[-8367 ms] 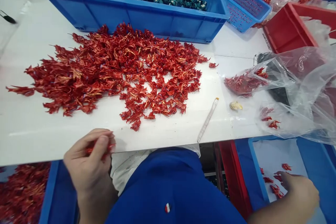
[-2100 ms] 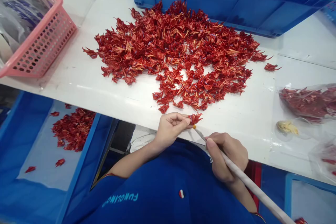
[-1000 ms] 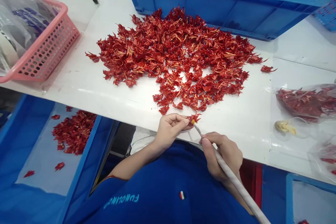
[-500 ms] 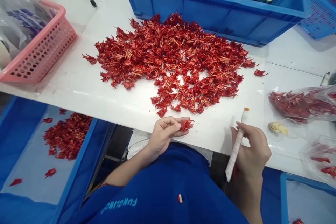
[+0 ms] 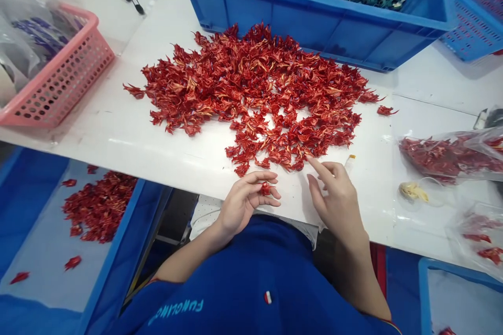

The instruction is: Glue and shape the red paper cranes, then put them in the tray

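Note:
A small red petal-like piece (image 5: 266, 188) sits between the fingers of my left hand (image 5: 245, 196), above the table's front edge. My right hand (image 5: 334, 193) is to the right of it, thumb and index finger spread with nothing between them, the index fingertip at the lower edge of the big pile of red pieces (image 5: 251, 78). Behind my right hand the orange-tipped end of a white stick (image 5: 351, 161) shows; the rest of the stick is hidden.
A big blue bin (image 5: 314, 15) with dark green pieces stands behind the pile. A pink basket (image 5: 66, 73) is at the left, plastic bags of red pieces (image 5: 440, 154) at the right. Below the table's left edge is a blue tray (image 5: 113, 251) holding red pieces.
My right hand has moved left toward the pile, and its thumb and index finger no longer grip the white stick. The fingers of my left hand have spread a little around the red piece.

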A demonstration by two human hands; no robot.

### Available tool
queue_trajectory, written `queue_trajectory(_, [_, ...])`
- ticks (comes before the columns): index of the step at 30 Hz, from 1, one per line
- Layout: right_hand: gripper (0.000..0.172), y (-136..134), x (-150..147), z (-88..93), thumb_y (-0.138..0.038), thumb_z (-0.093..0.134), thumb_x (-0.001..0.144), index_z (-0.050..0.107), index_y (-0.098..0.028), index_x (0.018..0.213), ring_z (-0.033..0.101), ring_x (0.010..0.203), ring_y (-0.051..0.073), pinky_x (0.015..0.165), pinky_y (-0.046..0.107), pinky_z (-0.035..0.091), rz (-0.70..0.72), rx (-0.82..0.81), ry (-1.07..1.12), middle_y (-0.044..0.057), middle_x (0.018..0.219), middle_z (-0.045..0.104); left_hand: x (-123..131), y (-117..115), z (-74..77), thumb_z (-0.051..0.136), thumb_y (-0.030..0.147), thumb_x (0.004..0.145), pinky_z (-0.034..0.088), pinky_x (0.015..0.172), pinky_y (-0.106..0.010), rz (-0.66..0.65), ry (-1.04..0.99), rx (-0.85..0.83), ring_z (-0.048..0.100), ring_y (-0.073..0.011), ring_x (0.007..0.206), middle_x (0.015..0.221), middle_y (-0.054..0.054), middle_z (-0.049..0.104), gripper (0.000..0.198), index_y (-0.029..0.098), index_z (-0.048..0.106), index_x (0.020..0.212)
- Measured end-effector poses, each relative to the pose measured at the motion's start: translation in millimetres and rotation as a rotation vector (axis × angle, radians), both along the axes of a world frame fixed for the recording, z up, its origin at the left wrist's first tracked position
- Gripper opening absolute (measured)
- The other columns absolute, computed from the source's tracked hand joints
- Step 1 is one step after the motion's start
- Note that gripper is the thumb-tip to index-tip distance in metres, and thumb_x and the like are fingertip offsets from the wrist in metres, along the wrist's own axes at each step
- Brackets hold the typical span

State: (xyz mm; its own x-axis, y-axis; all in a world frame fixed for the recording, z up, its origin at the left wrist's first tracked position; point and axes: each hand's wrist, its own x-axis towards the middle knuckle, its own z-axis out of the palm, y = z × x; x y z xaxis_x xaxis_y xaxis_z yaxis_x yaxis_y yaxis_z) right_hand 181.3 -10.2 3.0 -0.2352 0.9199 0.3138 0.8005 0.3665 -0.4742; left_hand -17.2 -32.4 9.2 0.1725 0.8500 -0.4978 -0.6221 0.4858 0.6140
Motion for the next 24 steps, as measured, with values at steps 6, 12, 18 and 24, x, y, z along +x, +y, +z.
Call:
queue_trajectory(6, [0.015, 16, -5, -1.3, -0.019, 0.054, 0.092, 0.068, -0.022, 0.097, 0.06, 0.081, 0.02, 0.068, 0.035, 0.053, 0.048, 0.009, -0.032, 0.009, 0.095, 0.061, 1, -4, -2.5, 0.079, 0.034, 0.066, 0.049, 0.045, -0.02, -0.086, 0.115, 0.055, 0.056, -0.0109, 0.054, 0.065, -0.002, 0.061, 0.024, 0.015, 0.071, 0.078])
queue_trajectory(12, [0.01, 3, -7, 15.3, -0.026, 0.068, 0.084, 0.065, -0.019, 0.077, 0.057, 0.059, 0.012, 0.049, 0.024, 0.047, -0.024, -0.247, 0.492, 0.003, 0.079, 0.068, 7, -2, -3.7, 0.081, 0.039, 0.067, 0.048, 0.045, -0.02, -0.079, 0.281, 0.167, 0.053, -0.0088, 0.05, 0.063, 0.001, 0.059, 0.029, 0.016, 0.068, 0.081])
queue_trajectory(18, [0.023, -12, -19, 23.4, -0.037, 0.078, 0.075, 0.067, -0.017, 0.071, 0.051, 0.044, 0.008, 0.039, 0.019, 0.04, -0.075, -0.612, 0.946, 0.0, 0.062, 0.065, 12, 1, 2.6, 0.081, 0.044, 0.067, 0.043, 0.04, -0.018, -0.132, 0.347, 0.252, 0.052, -0.0089, 0.052, 0.072, -0.003, 0.061, 0.033, 0.015, 0.067, 0.07])
queue_trajectory(24, [0.027, -17, -22, 21.5, -0.042, 0.076, 0.076, 0.07, -0.017, 0.073, 0.043, 0.039, 0.007, 0.035, 0.017, 0.034, -0.071, -0.727, 1.073, -0.003, 0.048, 0.055, 9, -2, 3.8, 0.077, 0.047, 0.073, 0.041, 0.037, -0.018, -0.209, 0.246, 0.249, 0.052, -0.0073, 0.048, 0.074, -0.002, 0.059, 0.035, 0.014, 0.064, 0.069])
